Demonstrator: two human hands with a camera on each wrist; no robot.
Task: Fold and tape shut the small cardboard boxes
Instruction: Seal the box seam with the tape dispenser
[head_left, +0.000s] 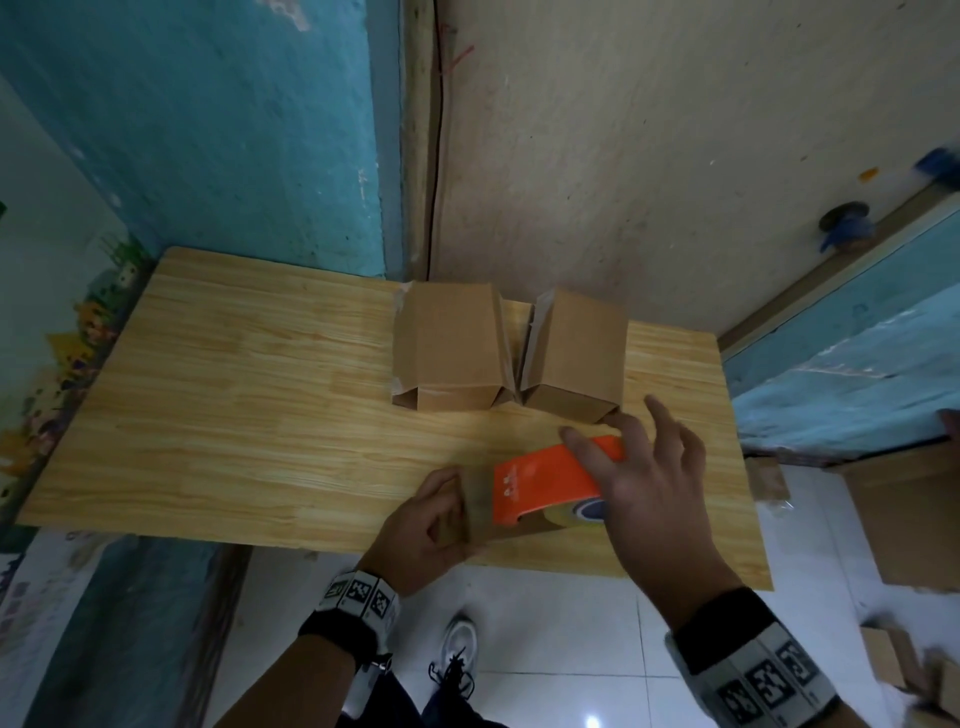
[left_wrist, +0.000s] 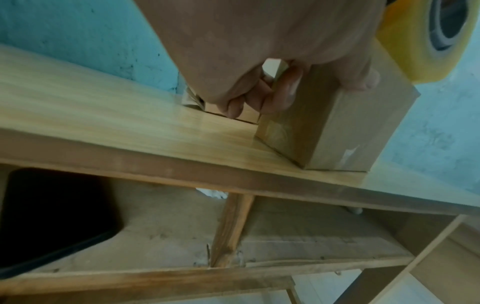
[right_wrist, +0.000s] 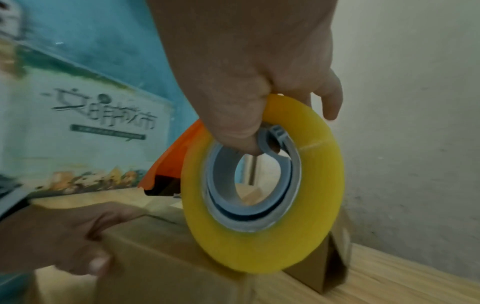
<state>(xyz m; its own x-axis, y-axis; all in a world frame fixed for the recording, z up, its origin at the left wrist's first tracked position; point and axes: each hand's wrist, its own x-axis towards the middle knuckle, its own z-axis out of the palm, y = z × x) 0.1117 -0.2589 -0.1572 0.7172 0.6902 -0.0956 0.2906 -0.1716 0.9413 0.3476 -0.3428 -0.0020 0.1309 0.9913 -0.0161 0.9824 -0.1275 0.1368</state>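
A small cardboard box (head_left: 480, 512) (left_wrist: 337, 127) (right_wrist: 166, 259) stands near the table's front edge. My left hand (head_left: 423, 525) (left_wrist: 259, 90) (right_wrist: 64, 236) grips its left end, thumb on the near side. My right hand (head_left: 644, 467) (right_wrist: 249, 86) holds an orange tape dispenser (head_left: 545, 475) (right_wrist: 171, 162) with a yellow tape roll (left_wrist: 413, 39) (right_wrist: 262, 185) on top of the box; the thumb hooks into the roll's core, the index finger lies on the orange shell, other fingers lift free. Two more cardboard boxes (head_left: 449, 348) (head_left: 574, 356) stand behind.
The wooden table (head_left: 234, 405) stands against a teal wall and a beige wall. Its left half is bare wood. More cardboard (head_left: 904, 519) lies on the tiled floor at the right. My shoe (head_left: 460, 649) shows below the table edge.
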